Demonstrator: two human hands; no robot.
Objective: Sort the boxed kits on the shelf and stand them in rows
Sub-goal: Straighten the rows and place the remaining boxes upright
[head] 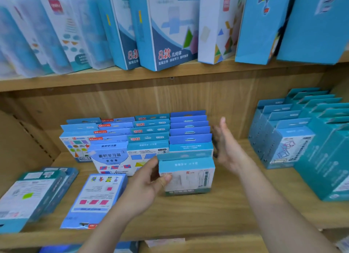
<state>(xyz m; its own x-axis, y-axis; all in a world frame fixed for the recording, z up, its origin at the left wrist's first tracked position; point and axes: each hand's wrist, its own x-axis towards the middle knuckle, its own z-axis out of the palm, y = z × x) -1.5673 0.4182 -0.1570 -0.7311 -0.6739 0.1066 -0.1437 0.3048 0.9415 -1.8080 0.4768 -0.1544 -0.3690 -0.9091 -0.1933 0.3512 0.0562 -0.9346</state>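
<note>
Several rows of small blue boxed kits (151, 131) stand upright at the back of the lower wooden shelf (207, 211). My left hand (149, 182) grips a teal-and-white boxed kit (188, 177) by its left edge, thumb on its front. The kit stands at the front of the rightmost row (189, 129). My right hand (226, 145) is open with straight fingers, just right of that row; whether it touches the boxes is unclear.
A blue kit (94, 198) and a stack of teal kits (35, 192) lie flat at the front left of the shelf. Taller teal boxes (294, 137) stand in rows at the right. Large boxes (166, 29) fill the upper shelf.
</note>
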